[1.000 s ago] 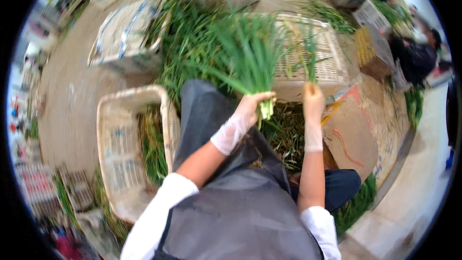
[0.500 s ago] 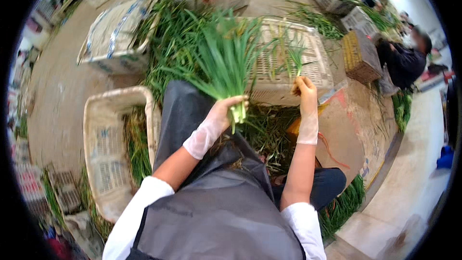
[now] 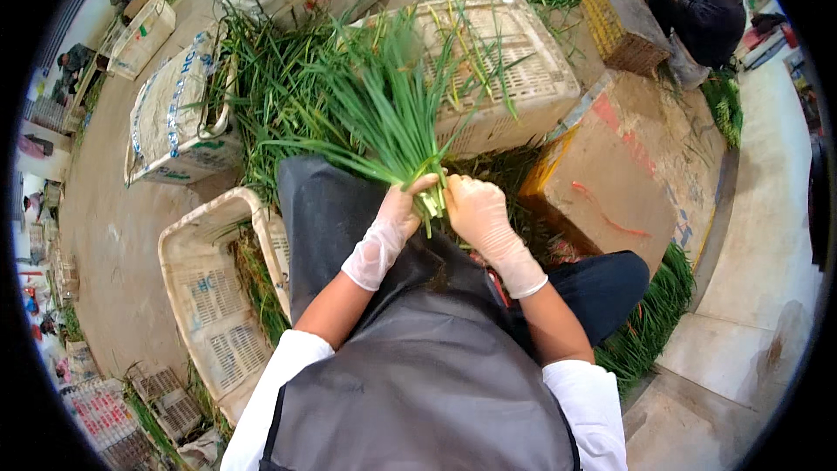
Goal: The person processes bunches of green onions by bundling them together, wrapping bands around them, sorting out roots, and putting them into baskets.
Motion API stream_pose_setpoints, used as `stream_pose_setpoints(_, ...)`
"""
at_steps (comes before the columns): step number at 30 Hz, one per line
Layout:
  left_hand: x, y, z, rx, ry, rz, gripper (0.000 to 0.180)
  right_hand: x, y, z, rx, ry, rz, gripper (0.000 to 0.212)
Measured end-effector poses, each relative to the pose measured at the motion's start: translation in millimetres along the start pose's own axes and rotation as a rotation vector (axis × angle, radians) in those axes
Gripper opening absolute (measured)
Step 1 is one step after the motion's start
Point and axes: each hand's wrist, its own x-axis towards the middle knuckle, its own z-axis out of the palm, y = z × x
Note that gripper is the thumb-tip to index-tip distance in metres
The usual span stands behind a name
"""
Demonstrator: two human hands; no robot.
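Observation:
My left hand [image 3: 399,214], in a thin pale glove, is closed around a fanned bunch of long green leafy stalks [image 3: 384,109], like garlic greens. Their pale cut-looking stem ends stick out below the fingers over my dark apron [image 3: 418,366]. Against the bunch's right side, my gloved right hand [image 3: 477,209] is pinched at the stems, where a thin green stalk [image 3: 441,176] shows by its thumb. Its fingertips are partly hidden. Beyond the bunch lies an upturned pale plastic crate [image 3: 532,61] with several loose yellowish-green leaves on its top.
A heap of greens [image 3: 270,113] lies beyond my left knee. An open pale crate [image 3: 174,262] with greens stands at left, near a covered crate [image 3: 170,109]. At right are a brown board-like surface [image 3: 602,183], a yellowish crate [image 3: 615,26] and a seated person [image 3: 702,17].
My right hand has come from over the upturned crate, with a small green stalk, down and left to the bunch's stems. The left hand keeps its hold. The view has shifted.

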Motion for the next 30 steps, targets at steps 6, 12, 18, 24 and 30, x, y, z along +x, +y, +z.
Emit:
stream_pose_setpoints(6,-2,8,-7,0.151,0.013,-0.021,0.023,1,-1,-13,0.461,-0.268,0.298,0.032)
stream_pose_setpoints(12,-29,27,-6,0.345,-0.088,0.090,0.036,45,14,16,1.374,-0.184,0.756,0.042)
stream_pose_setpoints(18,-78,57,-36,0.435,-0.031,-0.001,0.038,82,97,-47,1.285,0.327,0.718,0.026)
stream_pose_setpoints(24,-110,75,-41,0.383,-0.064,-0.014,0.039,27,80,-38,0.000,-0.570,0.311,0.049)
stream_pose_setpoints(30,-126,68,-35,0.501,-0.107,-0.046,0.039,93,-20,-66,0.429,0.101,-0.007,0.075)
